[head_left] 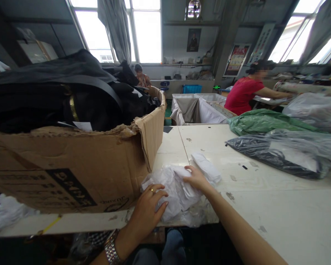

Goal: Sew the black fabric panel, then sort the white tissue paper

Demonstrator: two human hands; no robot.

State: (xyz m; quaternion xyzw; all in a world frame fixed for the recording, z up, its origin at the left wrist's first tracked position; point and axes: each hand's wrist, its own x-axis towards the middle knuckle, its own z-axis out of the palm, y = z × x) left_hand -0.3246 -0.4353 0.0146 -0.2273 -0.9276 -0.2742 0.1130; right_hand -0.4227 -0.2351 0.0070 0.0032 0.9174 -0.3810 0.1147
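Note:
A crumpled heap of thin white sheets, plastic or tissue (pixel 171 191), lies near the table's front edge beside the cardboard box. On its left side rests my left hand (pixel 151 204), fingers apart and slightly bent, with a ring and a metal watch. My right hand (pixel 197 178) has its thumb and fingers closed on the heap's right part. Just behind that hand is a folded white bundle (pixel 206 167), apart from its fingertips. Clear plastic film (pixel 197 215) shows under the heap at the edge.
A torn cardboard box (pixel 113 154) of black garments (pixel 91 95) fills the left. To the right lie a plastic-bagged dark garment (pixel 278 151) and green plastic (pixel 270 121) on the white table (pixel 292 209). Beyond stand lined bins (pixel 212 110) and a person in red (pixel 244 94).

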